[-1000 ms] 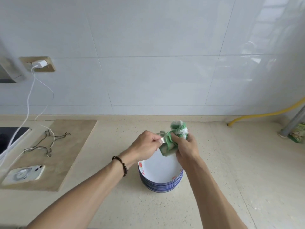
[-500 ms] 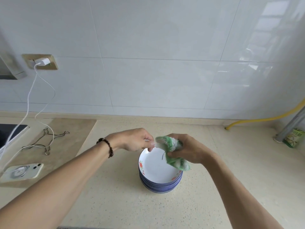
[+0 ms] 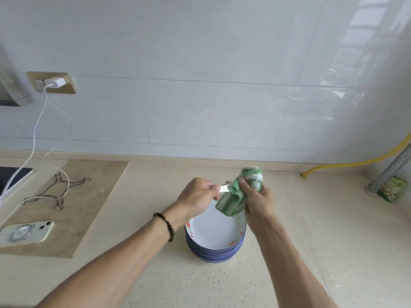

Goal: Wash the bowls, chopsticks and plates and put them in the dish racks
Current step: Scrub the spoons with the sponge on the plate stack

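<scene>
My left hand (image 3: pixel 196 194) pinches the handle of a small white spoon (image 3: pixel 224 188) above the stack of plates (image 3: pixel 214 241). My right hand (image 3: pixel 255 200) grips a soapy green cloth (image 3: pixel 235 196), fingers curled round it, cloth wrapped over the spoon's far end. The plates sit on the worktop (image 3: pixel 311 241), near centre. A phone (image 3: pixel 26 231) lies far left.
</scene>
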Motion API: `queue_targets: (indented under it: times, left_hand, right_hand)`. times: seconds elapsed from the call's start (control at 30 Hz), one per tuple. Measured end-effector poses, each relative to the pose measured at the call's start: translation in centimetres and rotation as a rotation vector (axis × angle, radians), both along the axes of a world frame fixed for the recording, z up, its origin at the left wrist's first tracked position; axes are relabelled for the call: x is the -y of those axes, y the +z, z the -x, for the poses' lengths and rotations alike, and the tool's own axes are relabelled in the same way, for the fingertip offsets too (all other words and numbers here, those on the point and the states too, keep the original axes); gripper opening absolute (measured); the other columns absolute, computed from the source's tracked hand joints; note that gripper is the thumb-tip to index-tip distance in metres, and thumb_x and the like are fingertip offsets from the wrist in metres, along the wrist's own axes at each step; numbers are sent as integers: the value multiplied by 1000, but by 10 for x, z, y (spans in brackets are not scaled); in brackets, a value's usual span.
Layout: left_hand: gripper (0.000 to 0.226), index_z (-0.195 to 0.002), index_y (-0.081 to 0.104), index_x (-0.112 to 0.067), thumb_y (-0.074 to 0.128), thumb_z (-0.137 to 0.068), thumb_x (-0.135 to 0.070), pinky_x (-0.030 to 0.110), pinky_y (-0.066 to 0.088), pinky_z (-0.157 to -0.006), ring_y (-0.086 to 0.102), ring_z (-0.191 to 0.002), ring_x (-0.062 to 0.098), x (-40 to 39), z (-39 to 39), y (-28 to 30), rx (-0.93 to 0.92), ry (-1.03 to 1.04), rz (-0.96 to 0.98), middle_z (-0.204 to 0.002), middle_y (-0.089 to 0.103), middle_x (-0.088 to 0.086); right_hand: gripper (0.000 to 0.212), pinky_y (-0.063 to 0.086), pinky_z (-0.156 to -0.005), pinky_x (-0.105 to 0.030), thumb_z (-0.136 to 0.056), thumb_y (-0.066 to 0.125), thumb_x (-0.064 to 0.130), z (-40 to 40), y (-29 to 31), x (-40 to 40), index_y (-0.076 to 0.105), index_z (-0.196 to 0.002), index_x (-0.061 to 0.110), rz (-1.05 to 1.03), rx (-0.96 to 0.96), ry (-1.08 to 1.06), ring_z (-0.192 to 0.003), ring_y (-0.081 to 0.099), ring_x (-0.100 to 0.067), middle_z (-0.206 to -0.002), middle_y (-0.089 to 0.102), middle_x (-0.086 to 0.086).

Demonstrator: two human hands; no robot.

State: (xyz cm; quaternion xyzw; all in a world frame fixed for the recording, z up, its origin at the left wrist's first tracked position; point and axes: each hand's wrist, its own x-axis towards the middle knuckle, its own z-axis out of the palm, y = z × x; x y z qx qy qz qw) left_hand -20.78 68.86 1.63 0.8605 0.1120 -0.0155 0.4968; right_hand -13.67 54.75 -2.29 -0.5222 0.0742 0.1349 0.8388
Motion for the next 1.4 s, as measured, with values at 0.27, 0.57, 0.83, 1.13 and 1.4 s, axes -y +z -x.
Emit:
queue_targets:
  times: [0.27,0.57,0.83,1.13,1.4]
  left_hand:
    - [44,-59,52,-12,51,-102,-21,28,25,-46,36,-51,15,27,-9,-5,40,167,39,-49,39,0]
    - [35,-70,65,-9,54,-100,-21,21,26,-42,27,-34,5,-14,-2,29,-61,-125,-165,-44,34,-6]
    - [34,-69,66,-7,55,-99,-18,20,27,-42,33,-36,5,17,-4,8,-39,33,9,-39,37,-11]
    - [43,-63,50,-12,45,-105,-21,33,29,-59,53,-68,26,26,-3,-10,104,139,-155,-64,57,4]
    - [36,-72,52,-9,45,-106,-18,19,16,-37,21,-36,5,-3,8,9,-53,-64,310,-43,30,-11]
  right_hand:
    - [22,61,-65,-38,-101,56,9,4,2,-32,58,-115,-8,-334,-190,-68,-84,73,-33,-102,71,-28]
    - [14,55,-64,-30,-90,69,-1,-21,1,18,71,-92,13,421,390,120,-73,68,-17,-74,72,1]
    - [32,62,-70,-34,-95,59,-1,8,-20,-22,59,-125,-8,-418,-199,-102,-94,70,-29,-116,69,-23]
    - [13,60,-72,-35,-99,59,6,17,0,-40,65,-99,-5,-319,-155,-31,-76,72,-26,-89,71,-19]
    - [16,55,-69,-38,-83,75,-3,-12,10,-3,67,-93,7,126,244,-152,-75,67,-26,-80,69,-9]
